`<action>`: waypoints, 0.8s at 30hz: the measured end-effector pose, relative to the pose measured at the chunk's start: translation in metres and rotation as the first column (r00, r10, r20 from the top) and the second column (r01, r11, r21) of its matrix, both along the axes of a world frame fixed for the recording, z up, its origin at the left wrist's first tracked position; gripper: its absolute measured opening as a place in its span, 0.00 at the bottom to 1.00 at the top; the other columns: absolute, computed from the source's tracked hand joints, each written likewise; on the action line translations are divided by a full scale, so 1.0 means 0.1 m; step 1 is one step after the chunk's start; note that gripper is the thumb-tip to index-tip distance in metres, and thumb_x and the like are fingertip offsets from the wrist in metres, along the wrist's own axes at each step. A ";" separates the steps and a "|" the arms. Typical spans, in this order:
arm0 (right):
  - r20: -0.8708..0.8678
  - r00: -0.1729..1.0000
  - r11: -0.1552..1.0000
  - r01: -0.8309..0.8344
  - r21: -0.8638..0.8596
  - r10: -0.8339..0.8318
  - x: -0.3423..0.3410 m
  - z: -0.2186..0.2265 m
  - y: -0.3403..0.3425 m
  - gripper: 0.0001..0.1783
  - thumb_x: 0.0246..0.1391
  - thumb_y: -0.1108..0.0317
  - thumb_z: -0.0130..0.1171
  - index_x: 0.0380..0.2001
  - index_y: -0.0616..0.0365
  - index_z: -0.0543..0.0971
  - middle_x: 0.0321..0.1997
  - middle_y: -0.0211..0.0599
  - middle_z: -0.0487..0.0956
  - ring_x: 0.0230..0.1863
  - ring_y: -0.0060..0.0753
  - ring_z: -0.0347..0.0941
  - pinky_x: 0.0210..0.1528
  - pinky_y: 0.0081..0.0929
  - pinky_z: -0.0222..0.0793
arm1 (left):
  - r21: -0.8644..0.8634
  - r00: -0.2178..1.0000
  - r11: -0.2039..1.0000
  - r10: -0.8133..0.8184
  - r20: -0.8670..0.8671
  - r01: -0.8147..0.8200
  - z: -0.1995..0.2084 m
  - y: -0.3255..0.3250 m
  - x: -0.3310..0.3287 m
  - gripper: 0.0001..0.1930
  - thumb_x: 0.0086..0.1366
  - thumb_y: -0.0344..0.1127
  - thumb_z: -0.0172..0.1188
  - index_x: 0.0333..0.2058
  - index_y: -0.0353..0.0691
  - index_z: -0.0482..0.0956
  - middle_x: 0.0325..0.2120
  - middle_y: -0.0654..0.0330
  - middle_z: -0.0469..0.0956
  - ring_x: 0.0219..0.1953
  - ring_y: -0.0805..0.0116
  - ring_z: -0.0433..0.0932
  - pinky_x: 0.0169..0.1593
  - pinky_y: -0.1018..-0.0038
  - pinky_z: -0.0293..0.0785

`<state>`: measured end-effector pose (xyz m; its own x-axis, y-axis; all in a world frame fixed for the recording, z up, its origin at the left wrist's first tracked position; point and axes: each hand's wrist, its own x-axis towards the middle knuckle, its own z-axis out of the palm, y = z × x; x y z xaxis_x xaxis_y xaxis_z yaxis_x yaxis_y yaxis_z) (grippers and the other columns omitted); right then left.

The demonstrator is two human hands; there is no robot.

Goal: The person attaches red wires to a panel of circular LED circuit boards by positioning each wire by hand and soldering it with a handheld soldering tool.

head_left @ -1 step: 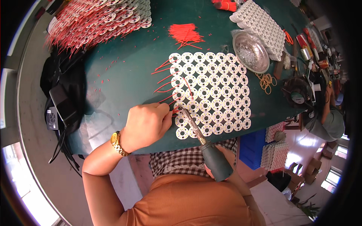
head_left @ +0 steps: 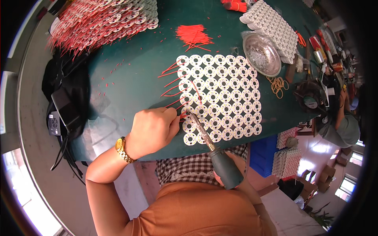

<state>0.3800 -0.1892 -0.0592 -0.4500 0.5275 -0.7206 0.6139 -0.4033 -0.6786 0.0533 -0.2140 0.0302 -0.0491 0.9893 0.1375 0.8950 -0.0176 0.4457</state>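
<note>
A panel of round white circuit boards [head_left: 225, 96] lies on the green table, joined in rows. Red wires [head_left: 172, 82] stick out to the left from several discs in its left column, and one loose-looking wire [head_left: 195, 91] lies across the discs. My left hand [head_left: 154, 129] is closed in a pinch on a short red wire [head_left: 183, 115] at the panel's left edge; the fingertips partly hide it. In my right hand [head_left: 238, 162] is a soldering iron [head_left: 226, 170] with a dark handle. Its tip touches or nearly touches a left-column disc beside my left fingers.
Beyond the panel lies a pile of red wires [head_left: 193, 35]. Stacked wired boards [head_left: 114, 19] fill the far left. A metal bowl [head_left: 269, 70], rubber bands [head_left: 278, 84] and stacked white boards [head_left: 271, 27] are at the right. A black device [head_left: 65, 108] sits left; another person [head_left: 341, 126] is at far right.
</note>
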 end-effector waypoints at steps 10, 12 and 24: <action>0.236 0.958 0.718 0.281 -0.637 -0.166 -0.19 0.31 0.35 0.07 0.58 0.67 0.60 0.33 0.59 0.78 0.19 0.34 0.76 0.17 0.29 0.74 0.16 0.25 0.68 | -0.069 0.998 0.998 0.007 0.057 -0.003 0.07 -0.03 -0.03 0.09 0.61 0.31 0.63 0.24 0.38 0.73 0.19 0.53 0.74 0.20 0.47 0.74 0.24 0.59 0.69; -0.072 0.994 0.915 0.042 -0.400 -0.077 -0.25 0.52 0.35 0.07 0.61 0.68 0.56 0.30 0.58 0.76 0.17 0.33 0.74 0.14 0.28 0.72 0.13 0.24 0.65 | -0.139 0.993 0.990 0.034 0.113 -0.019 0.19 -0.05 -0.12 0.10 0.63 0.34 0.63 0.25 0.38 0.74 0.19 0.52 0.75 0.21 0.47 0.74 0.26 0.58 0.70; 0.136 0.735 -0.086 0.106 -0.991 -0.665 -0.06 0.39 0.33 0.16 0.67 0.60 0.45 0.34 0.62 0.74 0.18 0.42 0.74 0.13 0.33 0.71 0.13 0.28 0.67 | 0.033 0.988 0.999 0.037 0.153 -0.043 0.03 -0.01 0.15 0.08 0.62 0.31 0.65 0.27 0.37 0.74 0.23 0.55 0.76 0.23 0.52 0.76 0.26 0.60 0.71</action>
<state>0.3741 -0.1563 -0.0200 -0.7577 -0.2813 -0.5888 -0.0464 -0.8768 0.4786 0.0682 -0.2151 0.0336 -0.1117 0.9806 0.1609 0.8171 -0.0016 0.5765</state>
